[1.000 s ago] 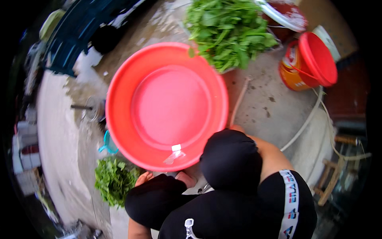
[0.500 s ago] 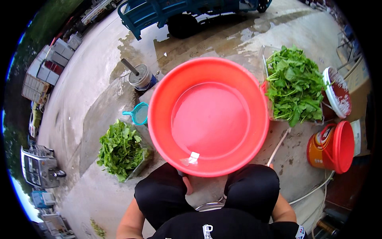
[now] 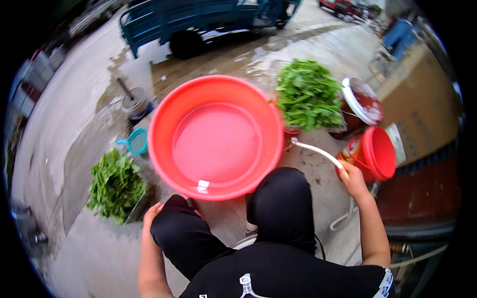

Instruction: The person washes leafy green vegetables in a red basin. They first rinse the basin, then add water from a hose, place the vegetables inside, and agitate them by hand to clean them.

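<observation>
The person's right hand (image 3: 352,178) has its fingers wrapped around a white hose (image 3: 318,150), whose end points forward and left of that hand, near the rim of a wide red basin (image 3: 218,144). Just beside the same hand, to its right, I see a tilted red bucket (image 3: 383,153); farther ahead of it sits a heap of leafy greens (image 3: 308,94), with a big cardboard box (image 3: 422,107) ahead and to the right. The left hand (image 3: 151,214) rests against the left knee (image 3: 176,216). Another pile of greens (image 3: 113,181) stands ahead and left of it, and a turquoise dipper (image 3: 137,141) lies beyond.
</observation>
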Demonstrator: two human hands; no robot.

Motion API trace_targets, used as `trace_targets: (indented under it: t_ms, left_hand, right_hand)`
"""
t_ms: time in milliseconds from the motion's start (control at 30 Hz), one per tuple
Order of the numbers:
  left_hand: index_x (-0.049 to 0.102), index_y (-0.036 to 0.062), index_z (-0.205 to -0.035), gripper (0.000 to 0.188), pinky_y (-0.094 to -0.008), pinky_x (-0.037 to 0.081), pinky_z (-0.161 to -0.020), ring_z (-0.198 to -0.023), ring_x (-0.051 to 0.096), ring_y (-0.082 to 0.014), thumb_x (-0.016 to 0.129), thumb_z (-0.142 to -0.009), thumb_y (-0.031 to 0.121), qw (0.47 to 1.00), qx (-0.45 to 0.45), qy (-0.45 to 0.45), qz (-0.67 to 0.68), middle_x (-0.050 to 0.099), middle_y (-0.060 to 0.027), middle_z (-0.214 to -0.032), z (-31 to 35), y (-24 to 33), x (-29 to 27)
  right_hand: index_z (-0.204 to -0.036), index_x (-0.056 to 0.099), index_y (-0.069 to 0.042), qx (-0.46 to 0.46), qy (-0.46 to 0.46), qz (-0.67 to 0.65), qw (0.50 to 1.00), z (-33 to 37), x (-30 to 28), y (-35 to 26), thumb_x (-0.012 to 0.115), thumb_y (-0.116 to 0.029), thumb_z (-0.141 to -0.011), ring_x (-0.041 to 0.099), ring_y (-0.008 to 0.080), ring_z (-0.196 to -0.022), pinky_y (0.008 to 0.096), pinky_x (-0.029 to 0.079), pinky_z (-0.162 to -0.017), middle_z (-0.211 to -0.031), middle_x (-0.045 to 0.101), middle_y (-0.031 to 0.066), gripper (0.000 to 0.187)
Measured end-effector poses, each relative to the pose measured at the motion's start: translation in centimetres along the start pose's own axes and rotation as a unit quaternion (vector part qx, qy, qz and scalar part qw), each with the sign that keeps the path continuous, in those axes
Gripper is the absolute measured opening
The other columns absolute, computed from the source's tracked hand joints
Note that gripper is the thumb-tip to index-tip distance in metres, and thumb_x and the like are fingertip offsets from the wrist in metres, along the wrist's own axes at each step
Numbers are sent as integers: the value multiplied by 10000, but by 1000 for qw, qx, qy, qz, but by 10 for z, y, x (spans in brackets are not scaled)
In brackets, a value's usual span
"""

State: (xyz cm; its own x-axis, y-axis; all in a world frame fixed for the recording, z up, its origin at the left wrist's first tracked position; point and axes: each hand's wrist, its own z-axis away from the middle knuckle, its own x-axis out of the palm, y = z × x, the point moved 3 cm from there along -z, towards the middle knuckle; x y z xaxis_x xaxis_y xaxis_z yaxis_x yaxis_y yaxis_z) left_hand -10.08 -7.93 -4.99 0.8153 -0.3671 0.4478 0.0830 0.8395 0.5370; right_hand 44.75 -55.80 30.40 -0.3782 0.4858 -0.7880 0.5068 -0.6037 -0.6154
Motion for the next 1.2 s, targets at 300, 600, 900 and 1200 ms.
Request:
trace_targets:
  t_ms: [300, 600, 900, 1200]
  left_hand:
    - [510, 30, -1265, 391, -297, 525, -754, -946, 627, -225, 532, -945, 253, 974, 182, 91, -99, 618, -129, -1165, 67, 184, 120]
    - [460, 37, -1295, 492, -325, 492, -862, -1094, 586, -268, 547, -929, 354, 939, 158, -133, -275, 555, -144, -1273, 81, 200, 386]
    - [471, -56, -1079, 349, -448, 522, -931, -1014, 619, -340, 548, -951, 260, 972, 29, -229, 47, 607, -247, -1099, 1, 137, 463]
    - [374, -89, -1116, 282, -501, 512, -952, -1085, 576, -430, 468, -979, 140, 997, 28, -62, 32, 574, -281, -1125, -39, 108, 461]
  right_hand:
    - [-1119, 613, -114, -64, -50, -85, 993, 27, 3, -53, 504, -176, -885, 570, 226, -669, 338, 475, -666, -765, 604, 140, 266]
    - [-1057, 612, -116, -298, -34, -16, 954, -45, 66, -109, 531, -197, -807, 629, 347, -811, 438, 497, -733, -876, 649, 162, 275]
    - [-974, 632, -103, -357, -91, 17, 930, -83, 111, -193, 579, -203, -789, 630, 338, -817, 463, 486, -742, -832, 662, 137, 218]
    - [-917, 612, -30, -120, 268, -166, 941, 8, 96, -11, 582, -71, -855, 592, 285, -785, 345, 485, -719, -861, 593, 115, 80]
